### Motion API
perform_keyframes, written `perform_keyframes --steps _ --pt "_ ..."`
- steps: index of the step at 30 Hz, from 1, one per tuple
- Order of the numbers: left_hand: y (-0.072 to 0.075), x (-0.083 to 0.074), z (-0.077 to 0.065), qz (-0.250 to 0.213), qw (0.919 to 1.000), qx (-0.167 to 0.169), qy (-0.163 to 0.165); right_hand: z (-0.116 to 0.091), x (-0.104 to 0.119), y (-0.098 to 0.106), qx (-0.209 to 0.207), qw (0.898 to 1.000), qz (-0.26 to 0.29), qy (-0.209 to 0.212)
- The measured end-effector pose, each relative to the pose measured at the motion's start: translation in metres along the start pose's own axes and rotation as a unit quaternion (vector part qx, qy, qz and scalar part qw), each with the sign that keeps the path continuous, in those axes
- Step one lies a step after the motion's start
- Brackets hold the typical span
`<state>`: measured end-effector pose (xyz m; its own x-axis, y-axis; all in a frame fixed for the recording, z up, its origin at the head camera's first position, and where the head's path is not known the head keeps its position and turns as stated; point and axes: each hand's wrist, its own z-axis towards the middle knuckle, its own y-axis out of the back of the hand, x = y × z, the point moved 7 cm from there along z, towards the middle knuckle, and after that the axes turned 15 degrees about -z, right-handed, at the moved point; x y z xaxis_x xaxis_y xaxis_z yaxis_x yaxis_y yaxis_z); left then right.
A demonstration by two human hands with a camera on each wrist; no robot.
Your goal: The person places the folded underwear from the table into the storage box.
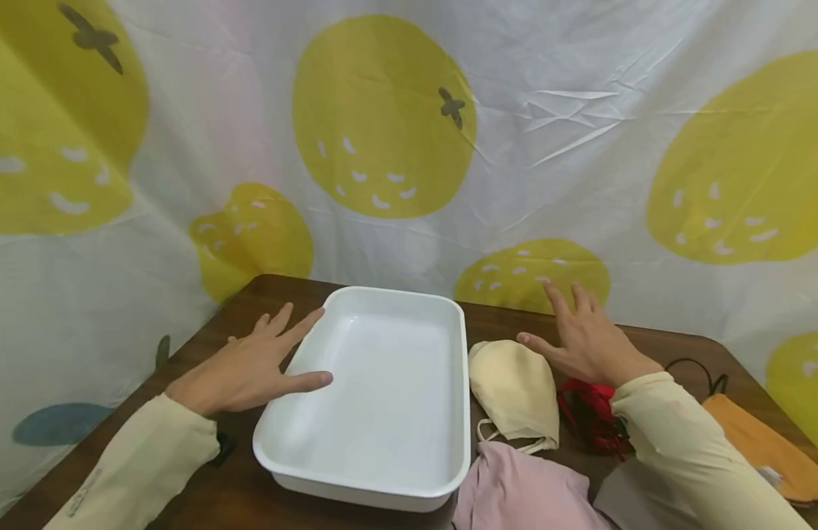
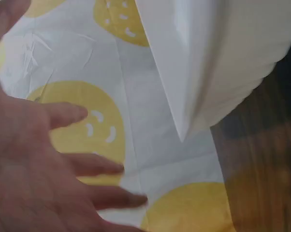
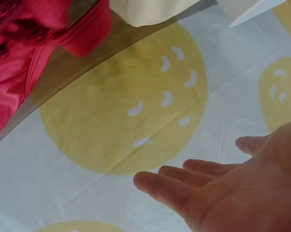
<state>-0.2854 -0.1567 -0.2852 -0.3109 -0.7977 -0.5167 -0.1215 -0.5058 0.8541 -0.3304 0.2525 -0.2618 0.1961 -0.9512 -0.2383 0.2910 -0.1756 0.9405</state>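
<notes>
A white rectangular tray [image 1: 382,383] with raised walls stands on the brown table, nothing visible inside it. Over its left rim hovers my left hand [image 1: 249,364], fingers spread and holding nothing; the left wrist view shows this hand [image 2: 34,159] apart from the tray wall [image 2: 203,58]. My right hand [image 1: 590,342], fingers extended, is in the air above and right of a cream drawstring bag [image 1: 515,386]. Below that wrist lies a red shiny cloth item [image 1: 590,412], partly hidden by the sleeve. In the right wrist view the hand [image 3: 232,193] touches nothing.
A pink cloth [image 1: 521,489] lies by the tray's near right corner, beside a grey cloth [image 1: 637,493]. An orange pouch [image 1: 766,449] with a dark cord is at the far right. Behind the table [image 1: 302,291] hangs a white curtain [image 1: 548,147] with yellow fruit prints.
</notes>
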Motion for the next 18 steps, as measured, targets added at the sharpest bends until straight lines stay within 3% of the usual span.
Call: perform_keyframes --steps 8,18 --pt "0.0 -0.001 -0.019 -0.044 0.9949 -0.052 -0.074 0.003 0.001 -0.009 0.026 0.999 0.023 -0.007" --pt "-0.004 0.002 -0.028 -0.113 0.9853 -0.057 -0.115 0.005 0.002 -0.016 0.058 0.997 0.044 -0.005"
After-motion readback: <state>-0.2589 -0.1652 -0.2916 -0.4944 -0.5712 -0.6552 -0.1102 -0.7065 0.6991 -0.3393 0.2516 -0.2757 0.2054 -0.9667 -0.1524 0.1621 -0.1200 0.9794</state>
